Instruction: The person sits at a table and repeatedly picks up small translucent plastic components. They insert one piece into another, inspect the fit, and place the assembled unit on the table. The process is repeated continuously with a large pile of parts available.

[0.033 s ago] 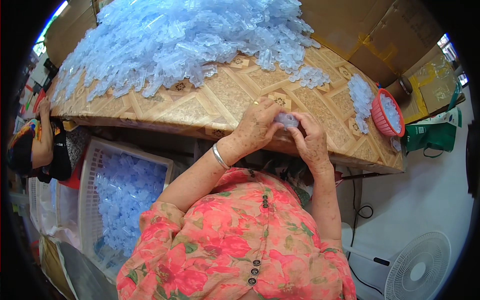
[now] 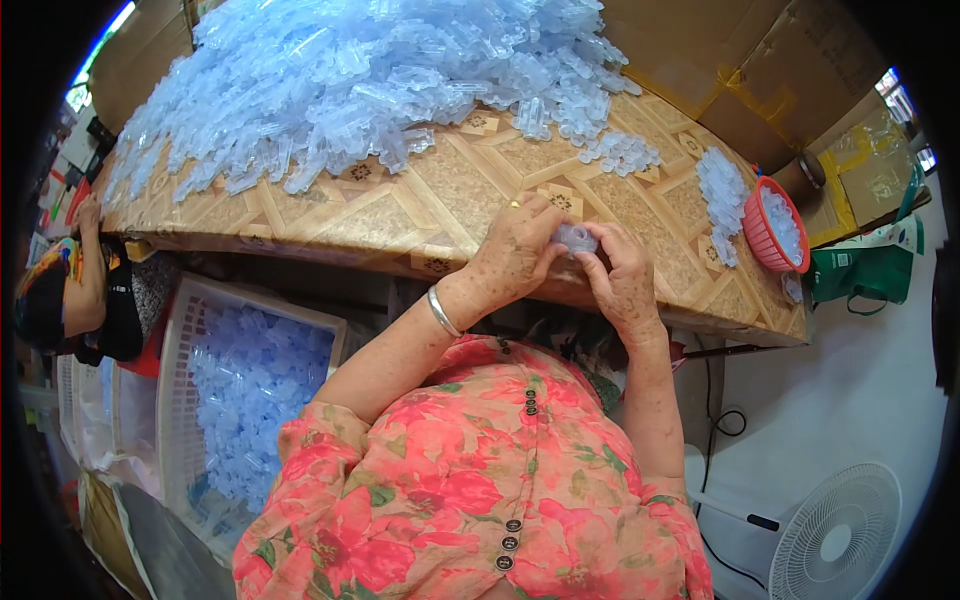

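My left hand (image 2: 512,250) and my right hand (image 2: 622,278) meet above the table's near edge. Between their fingertips they pinch a small translucent, bluish plastic piece (image 2: 576,238). A round end of it shows, while the fingers cover its sides. On the patterned tabletop (image 2: 440,215) beyond my hands lies a big heap of clear bluish plastic pieces (image 2: 390,80), many of them elongated. A small cluster of similar pieces (image 2: 620,154) sits just past my right hand, and a neat row of them (image 2: 722,205) lies farther right.
A red plastic basket (image 2: 768,235) with clear pieces stands at the table's right end, near a green bag (image 2: 850,275). At my left, a white crate (image 2: 175,400) holds many bluish pieces. Cardboard (image 2: 740,60) borders the table's far side. A white fan (image 2: 835,540) is low right; another person's arm (image 2: 88,270) shows far left.
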Demonstrator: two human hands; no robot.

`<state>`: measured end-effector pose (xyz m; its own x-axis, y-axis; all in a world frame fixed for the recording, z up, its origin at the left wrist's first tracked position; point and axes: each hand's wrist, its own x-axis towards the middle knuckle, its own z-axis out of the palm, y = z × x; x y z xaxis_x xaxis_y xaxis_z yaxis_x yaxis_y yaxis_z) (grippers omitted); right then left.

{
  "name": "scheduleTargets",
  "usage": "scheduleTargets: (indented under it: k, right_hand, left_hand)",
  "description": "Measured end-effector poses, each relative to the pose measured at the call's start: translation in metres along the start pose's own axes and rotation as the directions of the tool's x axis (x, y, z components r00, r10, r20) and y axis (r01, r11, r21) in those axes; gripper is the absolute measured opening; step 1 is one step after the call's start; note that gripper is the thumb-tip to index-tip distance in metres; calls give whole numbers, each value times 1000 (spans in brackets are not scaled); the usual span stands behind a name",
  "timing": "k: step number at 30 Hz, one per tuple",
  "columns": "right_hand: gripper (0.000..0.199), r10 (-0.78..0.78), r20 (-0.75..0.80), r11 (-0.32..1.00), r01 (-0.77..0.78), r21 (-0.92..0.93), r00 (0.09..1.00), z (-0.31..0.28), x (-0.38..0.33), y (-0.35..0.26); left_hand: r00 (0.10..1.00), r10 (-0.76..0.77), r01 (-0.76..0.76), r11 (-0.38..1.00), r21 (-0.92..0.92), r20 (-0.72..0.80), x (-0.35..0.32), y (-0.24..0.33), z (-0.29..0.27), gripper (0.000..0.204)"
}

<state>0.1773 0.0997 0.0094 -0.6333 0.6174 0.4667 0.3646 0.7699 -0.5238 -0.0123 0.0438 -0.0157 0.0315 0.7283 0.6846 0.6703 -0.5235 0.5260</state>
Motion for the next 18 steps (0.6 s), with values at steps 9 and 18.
scheduleTargets:
  k: [9,18]
  right_hand:
    - [34,185,111,976,-196,97,976,-20,45,31]
    - [26,304,-31,837,-283,-468,952,-10,80,85]
  left_hand:
    - [999,-7,8,1000,28,-38,2,2,1,28]
    - [998,-58,57,997,-57,-8,0,-3,1,30]
